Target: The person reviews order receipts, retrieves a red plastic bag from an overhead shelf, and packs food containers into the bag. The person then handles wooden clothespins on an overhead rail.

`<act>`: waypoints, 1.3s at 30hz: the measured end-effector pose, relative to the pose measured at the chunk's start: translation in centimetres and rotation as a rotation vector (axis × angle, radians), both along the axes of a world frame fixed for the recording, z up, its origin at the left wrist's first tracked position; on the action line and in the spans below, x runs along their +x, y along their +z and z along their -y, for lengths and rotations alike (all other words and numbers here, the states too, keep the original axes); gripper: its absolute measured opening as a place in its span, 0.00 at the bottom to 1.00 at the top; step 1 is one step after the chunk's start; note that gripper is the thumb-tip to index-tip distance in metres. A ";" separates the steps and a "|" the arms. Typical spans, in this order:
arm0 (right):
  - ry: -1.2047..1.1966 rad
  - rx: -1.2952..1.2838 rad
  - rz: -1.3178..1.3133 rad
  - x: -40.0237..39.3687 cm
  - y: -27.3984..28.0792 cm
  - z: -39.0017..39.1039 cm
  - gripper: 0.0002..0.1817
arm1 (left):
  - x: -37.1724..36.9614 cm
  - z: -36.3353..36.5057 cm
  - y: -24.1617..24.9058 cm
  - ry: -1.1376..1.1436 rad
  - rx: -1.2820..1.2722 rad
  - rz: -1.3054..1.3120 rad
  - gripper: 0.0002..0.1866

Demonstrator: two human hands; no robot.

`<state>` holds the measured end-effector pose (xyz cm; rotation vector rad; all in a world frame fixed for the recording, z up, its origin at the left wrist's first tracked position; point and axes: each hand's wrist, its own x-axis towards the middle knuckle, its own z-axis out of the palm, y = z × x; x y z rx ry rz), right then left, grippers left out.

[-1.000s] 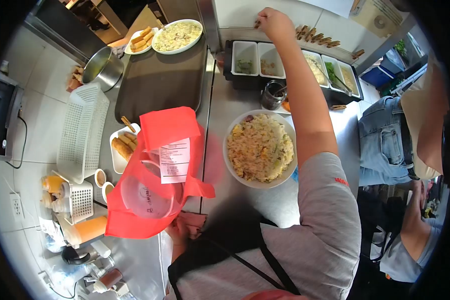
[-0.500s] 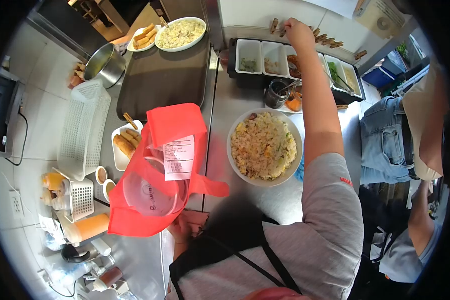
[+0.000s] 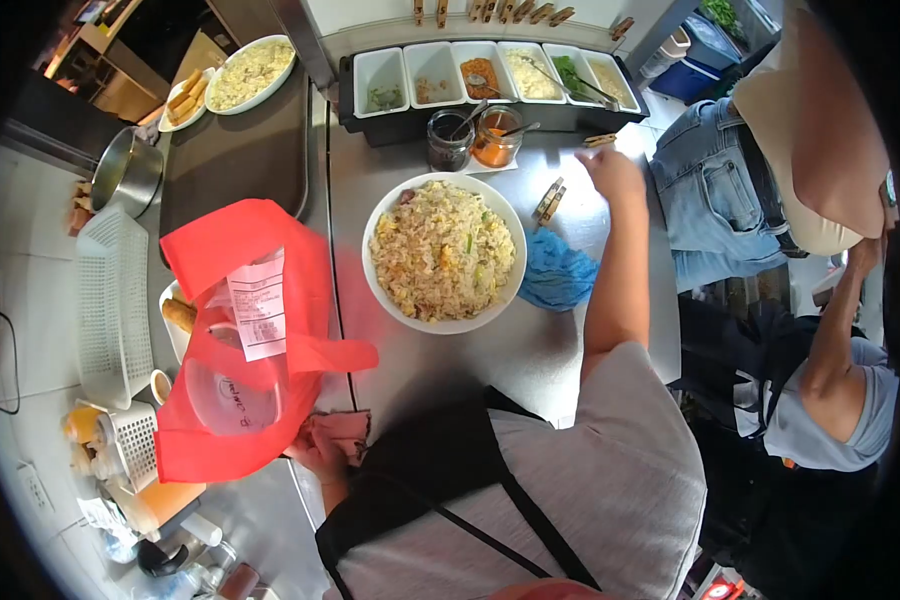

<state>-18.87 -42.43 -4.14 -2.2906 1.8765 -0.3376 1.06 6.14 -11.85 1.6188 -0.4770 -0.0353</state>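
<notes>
Head view: the left hand (image 3: 315,452) is low at the bench (image 3: 560,350) edge, its grip closed on the bottom of the red bag (image 3: 235,350), with a pink cloth (image 3: 342,432) just beside it. The bag stands open on the bench with a clear lidded tub (image 3: 232,392) inside. The right hand (image 3: 615,172) reaches across the bench, fingers curled loosely near two wooden pegs (image 3: 548,201) that lie flat; whether it has hold of anything I cannot tell.

Between the hands sits a white bowl (image 3: 444,252) heaped with fried rice, uncovered, with a blue cloth (image 3: 556,275) touching its right side. Behind it are two jars (image 3: 473,139) with spoons and a row of topping tubs (image 3: 490,72).

As I judge it, the packing is partly done: one tub is already in the bag and a slip is fixed on, while the rice bowl is still out on the bench and the bag is not closed. A plate of rolls (image 3: 176,318) is half hidden behind the bag, still unpacked.

Writing: a white printed slip (image 3: 258,317) hangs on the bag, its lines too small to read. The tub lid bears handwritten marks, also unreadable. No brand shows.

Another person in jeans (image 3: 715,190) stands at the right, apart from the bench work.
</notes>
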 end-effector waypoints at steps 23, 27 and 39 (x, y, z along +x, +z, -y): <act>0.100 0.512 0.780 -1.4 -6.9 -2.9 0.15 | 0.7 -2.0 -2.5 0.017 0.085 0.011 0.25; -0.025 0.359 1.259 -1.5 -6.5 -2.7 0.15 | 0.5 -1.4 -1.8 0.021 0.074 0.022 0.21; -0.248 0.355 1.437 -3.7 -5.6 -2.2 0.13 | 0.7 -1.7 -1.6 -0.033 0.112 0.021 0.26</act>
